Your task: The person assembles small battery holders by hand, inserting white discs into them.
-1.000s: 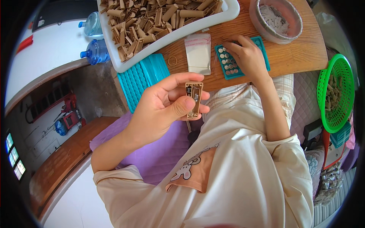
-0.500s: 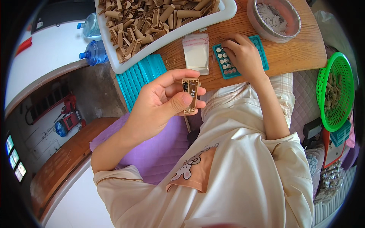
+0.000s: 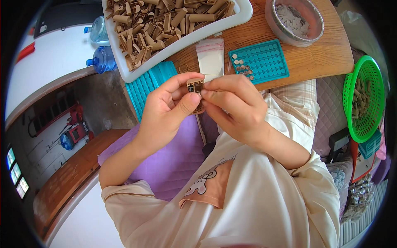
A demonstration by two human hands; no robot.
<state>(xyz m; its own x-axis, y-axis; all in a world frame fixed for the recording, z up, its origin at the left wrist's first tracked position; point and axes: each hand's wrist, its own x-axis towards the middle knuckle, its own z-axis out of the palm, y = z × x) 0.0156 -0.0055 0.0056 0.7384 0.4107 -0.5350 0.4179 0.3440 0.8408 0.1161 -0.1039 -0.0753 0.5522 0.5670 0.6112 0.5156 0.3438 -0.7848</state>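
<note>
My left hand [image 3: 165, 109] grips a small tan plastic casing [image 3: 195, 84] between thumb and fingers, its open side up, with dark and metallic parts inside. Up against the casing, my right hand [image 3: 237, 108] is closed in a pinch at its right edge. The fingers almost wholly hide the button cell in that pinch. Beyond the right hand lies a teal tray [image 3: 264, 62] with rows of round pockets. Several button cells [image 3: 236, 62] sit in the pockets at its left end.
A white bin [image 3: 165, 54] heaped with tan casing parts [image 3: 165, 29] stands at the far left of the wooden table [image 3: 331, 53]. Nearby are clear plastic bags [image 3: 210, 58], stacked teal trays [image 3: 144, 89] and a bowl [image 3: 316, 31] of pale pieces. A green basket [image 3: 374, 120] stands at right.
My right hand has left the teal tray and come back to the casing, with a button cell pinched. The left hand has shifted slightly left and tilted the casing.
</note>
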